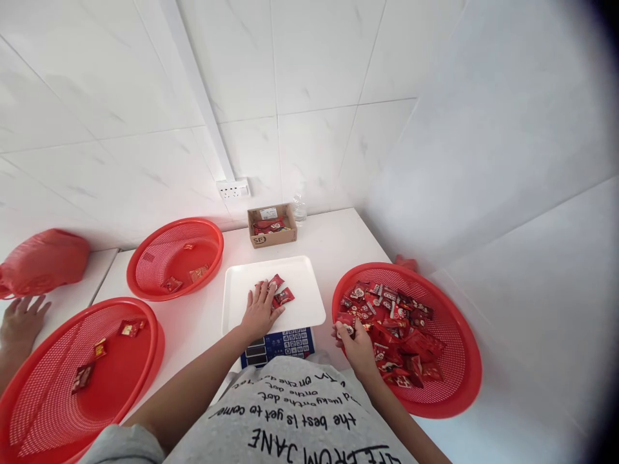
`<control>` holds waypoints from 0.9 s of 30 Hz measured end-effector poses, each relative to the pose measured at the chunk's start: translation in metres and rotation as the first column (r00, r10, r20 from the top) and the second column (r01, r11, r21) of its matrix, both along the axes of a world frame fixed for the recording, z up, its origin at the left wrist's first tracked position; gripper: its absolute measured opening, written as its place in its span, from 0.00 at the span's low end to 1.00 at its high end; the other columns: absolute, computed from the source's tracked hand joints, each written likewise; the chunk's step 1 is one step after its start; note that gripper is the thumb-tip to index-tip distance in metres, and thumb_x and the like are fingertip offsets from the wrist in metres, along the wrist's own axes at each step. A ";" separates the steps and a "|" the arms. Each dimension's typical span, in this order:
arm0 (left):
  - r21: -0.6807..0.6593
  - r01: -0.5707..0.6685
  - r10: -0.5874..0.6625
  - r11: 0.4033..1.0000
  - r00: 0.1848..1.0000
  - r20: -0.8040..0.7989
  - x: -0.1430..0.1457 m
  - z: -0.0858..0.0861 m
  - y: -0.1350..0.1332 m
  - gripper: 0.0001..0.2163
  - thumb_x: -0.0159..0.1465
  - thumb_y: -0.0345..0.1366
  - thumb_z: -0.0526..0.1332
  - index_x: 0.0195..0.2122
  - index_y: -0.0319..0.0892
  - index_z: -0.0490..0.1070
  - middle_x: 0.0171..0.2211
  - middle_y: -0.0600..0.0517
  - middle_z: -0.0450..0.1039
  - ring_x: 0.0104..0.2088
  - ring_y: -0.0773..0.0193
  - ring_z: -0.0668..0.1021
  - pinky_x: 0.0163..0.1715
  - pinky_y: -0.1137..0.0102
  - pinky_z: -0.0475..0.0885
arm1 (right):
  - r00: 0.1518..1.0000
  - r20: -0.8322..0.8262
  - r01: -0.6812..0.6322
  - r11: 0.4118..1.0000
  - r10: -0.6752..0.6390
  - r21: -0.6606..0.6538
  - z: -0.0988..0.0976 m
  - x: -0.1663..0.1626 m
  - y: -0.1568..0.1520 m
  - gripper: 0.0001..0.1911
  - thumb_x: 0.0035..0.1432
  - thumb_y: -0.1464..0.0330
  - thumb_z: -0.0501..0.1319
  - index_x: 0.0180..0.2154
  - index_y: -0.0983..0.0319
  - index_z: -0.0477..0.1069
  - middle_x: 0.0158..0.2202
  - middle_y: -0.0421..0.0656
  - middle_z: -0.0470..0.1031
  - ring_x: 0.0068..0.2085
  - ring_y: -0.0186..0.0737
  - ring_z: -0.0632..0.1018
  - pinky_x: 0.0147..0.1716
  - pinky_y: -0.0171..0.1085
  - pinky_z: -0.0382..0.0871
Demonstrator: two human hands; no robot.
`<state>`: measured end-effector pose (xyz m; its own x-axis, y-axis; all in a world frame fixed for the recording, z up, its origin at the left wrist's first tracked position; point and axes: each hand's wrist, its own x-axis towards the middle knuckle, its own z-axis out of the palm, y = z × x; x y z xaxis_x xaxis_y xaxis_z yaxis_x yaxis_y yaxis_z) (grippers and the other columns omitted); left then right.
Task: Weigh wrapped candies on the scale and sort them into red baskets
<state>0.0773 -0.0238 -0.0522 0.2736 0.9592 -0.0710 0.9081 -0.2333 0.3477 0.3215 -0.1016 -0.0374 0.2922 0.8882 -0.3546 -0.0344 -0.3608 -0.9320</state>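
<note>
My left hand [258, 314] lies over a few small red snack packets [284, 296] on the white tray [309, 277] of a digital scale, with its fingers stretched and apart. Part of the packets is hidden under those fingers. Below the tray shows the blue keypad [290, 343] of the scale. At the near left rim of a red mesh basket [457, 367], my right hand [358, 348] pinches a red packet [346, 322] between thumb and fingers. Many loose red packets [396, 322] fill that basket.
Two more red baskets, a far one [213, 225] and a near one [155, 361], hold several packets on the left. A cardboard box [273, 238] and a clear plastic bottle [299, 209] stand by the wall. Another person's hand [22, 322] is beside a red bag [48, 261].
</note>
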 end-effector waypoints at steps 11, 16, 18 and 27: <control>0.097 0.056 -0.050 0.994 0.997 -0.065 0.011 0.001 0.017 0.34 0.60 0.56 0.45 0.62 0.42 0.46 0.64 0.42 0.42 0.63 0.48 0.42 0.58 0.49 0.38 | 0.994 0.103 -0.044 0.998 0.040 0.038 -0.008 -0.001 -0.003 0.20 0.49 0.51 0.58 0.35 0.61 0.63 0.26 0.42 0.73 0.28 0.41 0.75 0.24 0.37 0.70; 0.136 0.100 -0.087 0.986 0.991 -0.097 0.012 -0.001 0.024 0.27 0.62 0.51 0.45 0.60 0.46 0.52 0.63 0.45 0.46 0.63 0.48 0.46 0.58 0.50 0.44 | 0.994 0.102 -0.037 0.999 0.033 0.034 -0.012 -0.001 -0.003 0.21 0.48 0.51 0.58 0.35 0.61 0.64 0.25 0.43 0.73 0.27 0.41 0.75 0.23 0.37 0.70; 0.153 0.137 -0.119 0.979 0.985 -0.121 0.008 -0.002 0.027 0.25 0.63 0.50 0.45 0.60 0.49 0.53 0.63 0.48 0.48 0.63 0.50 0.46 0.58 0.50 0.46 | 0.994 0.102 -0.032 0.999 0.028 0.038 -0.015 0.000 -0.002 0.21 0.48 0.51 0.58 0.34 0.61 0.64 0.25 0.43 0.74 0.27 0.41 0.75 0.23 0.37 0.70; 0.098 0.080 -0.069 0.992 0.991 -0.112 0.015 0.010 0.024 0.25 0.62 0.52 0.45 0.57 0.47 0.57 0.63 0.47 0.48 0.63 0.48 0.46 0.58 0.49 0.46 | 0.994 0.112 -0.005 0.999 -0.001 0.054 -0.010 -0.003 -0.002 0.20 0.47 0.51 0.59 0.33 0.61 0.65 0.24 0.42 0.74 0.25 0.40 0.75 0.20 0.36 0.70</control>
